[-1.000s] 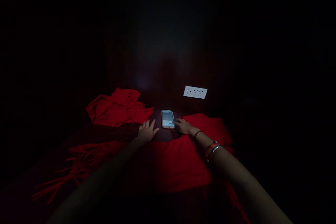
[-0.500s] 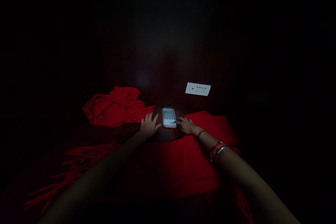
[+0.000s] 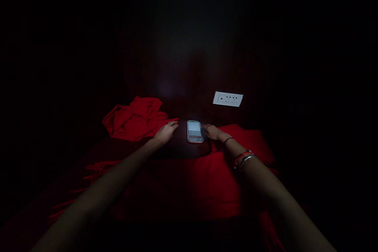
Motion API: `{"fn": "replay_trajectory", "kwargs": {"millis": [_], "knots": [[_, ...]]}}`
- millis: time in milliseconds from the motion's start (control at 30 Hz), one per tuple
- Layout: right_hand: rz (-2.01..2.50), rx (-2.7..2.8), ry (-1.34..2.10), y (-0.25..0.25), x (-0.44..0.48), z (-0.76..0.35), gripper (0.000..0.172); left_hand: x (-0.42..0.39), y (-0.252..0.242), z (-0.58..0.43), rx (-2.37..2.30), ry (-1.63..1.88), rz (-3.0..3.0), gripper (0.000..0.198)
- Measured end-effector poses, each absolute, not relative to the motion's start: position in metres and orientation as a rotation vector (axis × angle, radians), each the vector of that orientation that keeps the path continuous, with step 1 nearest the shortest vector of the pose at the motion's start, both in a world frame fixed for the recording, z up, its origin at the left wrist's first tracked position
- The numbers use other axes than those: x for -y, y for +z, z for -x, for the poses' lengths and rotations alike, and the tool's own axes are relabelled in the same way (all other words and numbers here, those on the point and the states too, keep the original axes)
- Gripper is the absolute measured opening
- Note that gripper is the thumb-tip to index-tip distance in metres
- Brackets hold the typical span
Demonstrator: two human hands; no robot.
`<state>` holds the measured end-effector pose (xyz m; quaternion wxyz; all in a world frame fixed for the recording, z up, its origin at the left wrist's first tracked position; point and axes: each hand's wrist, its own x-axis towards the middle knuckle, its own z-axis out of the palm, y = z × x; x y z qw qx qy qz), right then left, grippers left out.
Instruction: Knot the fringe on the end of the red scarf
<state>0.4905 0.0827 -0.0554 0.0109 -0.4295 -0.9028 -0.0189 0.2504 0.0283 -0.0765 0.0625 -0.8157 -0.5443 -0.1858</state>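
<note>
A lit phone (image 3: pixel 195 131) lies face up on a dark surface (image 3: pixel 177 149) in the middle. To its left is my left hand (image 3: pixel 167 131), apart from the phone, its fingers pointing toward the red cloth's edge; the fingers are dim and blurred. My right hand (image 3: pixel 213 131) is close beside the phone's right edge, fingers bent and partly lost in shadow, so contact or grip cannot be made out. Crumpled red cloth (image 3: pixel 132 120) lies beyond my left hand. A spread red cloth (image 3: pixel 218 189) with fringes lies in front of the phone and under my right forearm.
A white socket plate (image 3: pixel 228 99) is on the dark wall behind, right of the phone. More red cloth (image 3: pixel 251 141) lies to the right of my right wrist. The surroundings are very dark.
The phone's screen shows a different picture. My left hand's spread fingers have drawn together, and my right fingers have moved back from the screen. The whole view has shifted slightly.
</note>
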Motion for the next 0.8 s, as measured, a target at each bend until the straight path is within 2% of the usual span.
{"fn": "replay_trajectory", "kwargs": {"millis": [100, 233, 300, 400, 500, 567, 733, 800], "knots": [[1.289, 2.8, -0.039, -0.044, -0.06, -0.493, 0.025, -0.017, -0.068, -0.241, 1.646, -0.715, 2.346, 0.036], [1.141, 2.728, 0.041, -0.036, -0.025, -0.503, 0.021, 0.01, -0.069, -0.245, 1.681, -0.643, 2.442, 0.033], [1.092, 2.743, 0.046, -0.035, -0.024, -0.508, 0.021, 0.019, -0.071, -0.248, 1.747, -0.636, 2.331, 0.043], [1.13, 2.73, -0.036, -0.033, -0.051, -0.508, 0.036, 0.021, -0.065, -0.247, 1.926, -0.657, 2.073, 0.07], [1.362, 2.639, -0.067, -0.033, -0.093, -0.498, 0.048, 0.015, -0.058, -0.237, 2.136, -0.704, 1.87, 0.073], [1.367, 2.666, -0.048, -0.038, -0.116, -0.486, 0.044, 0.018, -0.061, -0.231, 2.134, -0.598, 1.956, 0.073], [1.319, 2.792, 0.047, -0.067, -0.144, -0.462, 0.033, 0.049, -0.097, -0.225, 1.998, 0.001, 2.702, 0.063], [1.308, 2.796, 0.071, -0.077, -0.151, -0.459, 0.033, 0.055, -0.108, -0.221, 1.982, -0.12, 2.625, 0.06]]}}
